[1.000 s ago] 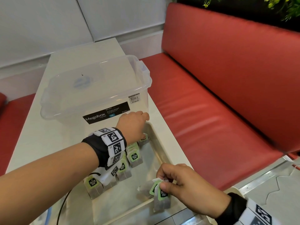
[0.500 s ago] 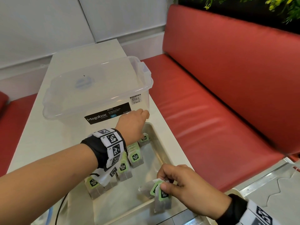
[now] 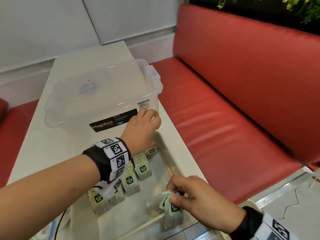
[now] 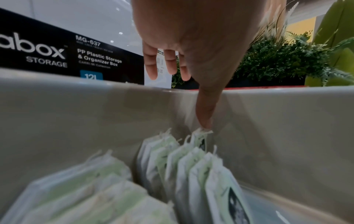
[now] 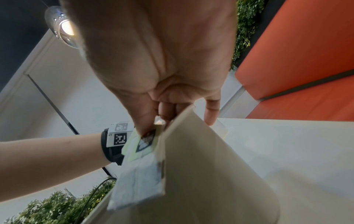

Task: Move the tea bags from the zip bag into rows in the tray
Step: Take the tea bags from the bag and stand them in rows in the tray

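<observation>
Green-tagged tea bags (image 3: 170, 207) half hide under right hand (image 3: 199, 201).

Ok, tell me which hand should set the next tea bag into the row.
Right hand: it already pinches tea bags over the tray. The left hand only touches the row's far end.

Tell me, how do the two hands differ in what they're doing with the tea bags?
The right hand pinches a few tea bags by their green tags at the tray's near edge; the left hand pinches nothing. It reaches to the far end, one straight finger touching the standing tea bag row. Both wear marker wristbands.
</observation>
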Action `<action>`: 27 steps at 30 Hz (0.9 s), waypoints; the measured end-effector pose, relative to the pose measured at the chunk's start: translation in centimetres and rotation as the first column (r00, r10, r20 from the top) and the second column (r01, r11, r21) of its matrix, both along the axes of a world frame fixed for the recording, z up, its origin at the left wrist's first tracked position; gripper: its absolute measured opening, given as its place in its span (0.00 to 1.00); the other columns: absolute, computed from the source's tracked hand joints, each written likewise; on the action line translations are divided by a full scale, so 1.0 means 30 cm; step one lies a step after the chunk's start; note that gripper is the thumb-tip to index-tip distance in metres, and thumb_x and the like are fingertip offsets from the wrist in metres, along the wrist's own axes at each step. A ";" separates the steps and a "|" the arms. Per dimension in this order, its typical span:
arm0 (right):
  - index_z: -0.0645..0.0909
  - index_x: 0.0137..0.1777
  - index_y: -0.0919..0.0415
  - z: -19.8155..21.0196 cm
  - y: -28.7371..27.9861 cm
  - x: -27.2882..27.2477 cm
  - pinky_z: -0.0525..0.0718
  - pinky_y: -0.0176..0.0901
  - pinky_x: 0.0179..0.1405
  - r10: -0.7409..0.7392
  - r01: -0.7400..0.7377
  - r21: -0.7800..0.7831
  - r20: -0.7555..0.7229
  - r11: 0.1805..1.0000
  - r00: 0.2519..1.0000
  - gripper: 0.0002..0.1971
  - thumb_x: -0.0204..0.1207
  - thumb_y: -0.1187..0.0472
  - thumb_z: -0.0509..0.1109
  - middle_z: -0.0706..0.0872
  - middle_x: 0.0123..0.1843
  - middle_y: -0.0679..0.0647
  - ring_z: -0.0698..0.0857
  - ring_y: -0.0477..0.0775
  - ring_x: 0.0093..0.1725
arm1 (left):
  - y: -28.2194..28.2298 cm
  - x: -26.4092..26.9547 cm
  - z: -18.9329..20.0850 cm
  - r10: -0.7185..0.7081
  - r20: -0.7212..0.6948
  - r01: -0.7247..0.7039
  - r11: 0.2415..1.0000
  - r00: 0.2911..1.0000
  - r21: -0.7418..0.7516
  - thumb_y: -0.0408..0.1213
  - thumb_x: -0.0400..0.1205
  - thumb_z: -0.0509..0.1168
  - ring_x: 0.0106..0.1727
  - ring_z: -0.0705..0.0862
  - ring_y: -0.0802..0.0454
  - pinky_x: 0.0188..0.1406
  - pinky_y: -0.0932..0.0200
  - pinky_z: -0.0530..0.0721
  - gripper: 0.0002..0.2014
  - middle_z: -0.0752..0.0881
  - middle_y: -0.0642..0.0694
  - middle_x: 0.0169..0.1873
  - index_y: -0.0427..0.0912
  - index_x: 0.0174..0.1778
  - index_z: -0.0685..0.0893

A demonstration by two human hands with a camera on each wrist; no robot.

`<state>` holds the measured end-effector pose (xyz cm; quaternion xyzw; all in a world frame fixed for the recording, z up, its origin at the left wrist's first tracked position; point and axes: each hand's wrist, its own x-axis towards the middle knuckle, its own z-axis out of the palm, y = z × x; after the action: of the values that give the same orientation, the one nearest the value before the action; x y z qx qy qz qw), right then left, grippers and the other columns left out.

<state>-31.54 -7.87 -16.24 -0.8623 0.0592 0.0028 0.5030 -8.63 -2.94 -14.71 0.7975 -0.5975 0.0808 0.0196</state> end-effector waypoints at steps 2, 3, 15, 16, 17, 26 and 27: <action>0.71 0.36 0.37 -0.002 0.001 -0.001 0.76 0.43 0.41 -0.001 0.001 -0.008 0.002 1.000 1.000 0.09 0.74 0.53 0.64 0.83 0.34 0.51 0.79 0.50 0.36 | 0.010 -0.002 0.001 0.003 0.007 -0.003 0.999 1.000 0.032 0.38 0.58 0.80 0.57 0.75 0.41 0.37 0.50 0.78 0.23 0.79 0.44 0.58 0.41 0.45 0.78; 0.71 0.36 0.37 -0.002 0.001 -0.001 0.76 0.42 0.41 -0.002 0.002 -0.011 0.002 1.000 1.000 0.09 0.74 0.53 0.64 0.83 0.34 0.50 0.79 0.49 0.36 | 0.015 -0.002 -0.001 -0.009 0.021 0.008 0.999 1.000 0.045 0.38 0.57 0.80 0.56 0.76 0.40 0.36 0.50 0.79 0.23 0.80 0.43 0.57 0.41 0.44 0.78; 0.71 0.36 0.36 -0.003 0.000 -0.003 0.73 0.36 0.37 0.004 -0.004 -0.017 -0.005 1.000 1.000 0.12 0.75 0.56 0.65 0.79 0.31 0.42 0.78 0.47 0.36 | 0.025 0.001 0.042 -0.074 0.127 0.052 0.984 0.989 0.168 0.49 0.47 0.84 0.62 0.80 0.33 0.41 0.44 0.80 0.14 0.85 0.47 0.60 0.53 0.17 0.84; 0.71 0.36 0.36 -0.002 0.000 -0.003 0.73 0.37 0.37 0.001 -0.001 -0.011 -0.005 1.000 1.000 0.11 0.75 0.55 0.65 0.79 0.31 0.42 0.78 0.47 0.36 | 0.025 -0.003 0.042 -0.065 0.134 0.038 0.980 0.989 0.195 0.51 0.49 0.83 0.64 0.78 0.33 0.43 0.44 0.80 0.13 0.84 0.47 0.63 0.54 0.18 0.86; 0.71 0.36 0.36 -0.002 0.000 -0.002 0.74 0.38 0.38 0.000 0.000 -0.005 -0.007 1.000 1.000 0.11 0.75 0.55 0.65 0.79 0.31 0.43 0.79 0.48 0.36 | 0.026 -0.008 0.041 -0.050 0.148 0.015 0.973 0.988 0.230 0.53 0.54 0.81 0.68 0.75 0.34 0.47 0.44 0.78 0.11 0.81 0.48 0.68 0.54 0.22 0.88; 0.71 0.36 0.37 -0.001 0.001 -0.002 0.76 0.42 0.41 -0.004 0.003 -0.011 -0.016 1.000 1.000 0.11 0.75 0.55 0.65 0.83 0.35 0.50 0.79 0.49 0.37 | 0.029 -0.024 -0.001 0.020 0.163 -0.083 0.916 0.987 0.392 0.54 0.74 0.62 0.81 0.47 0.40 0.75 0.38 0.59 0.14 0.53 0.51 0.83 0.54 0.45 0.91; 0.71 0.36 0.37 0.000 0.001 -0.002 0.76 0.42 0.41 -0.004 0.003 -0.010 -0.016 1.000 1.000 0.11 0.75 0.56 0.65 0.83 0.34 0.49 0.80 0.49 0.37 | 0.028 -0.028 0.000 0.041 0.144 -0.095 0.915 0.989 0.393 0.55 0.74 0.61 0.81 0.47 0.40 0.76 0.37 0.59 0.15 0.52 0.51 0.83 0.54 0.43 0.91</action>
<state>-31.59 -7.83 -16.25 -0.8647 0.0647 0.0084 0.4980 -9.45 -2.11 -14.72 0.7979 -0.5734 0.0110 -0.1857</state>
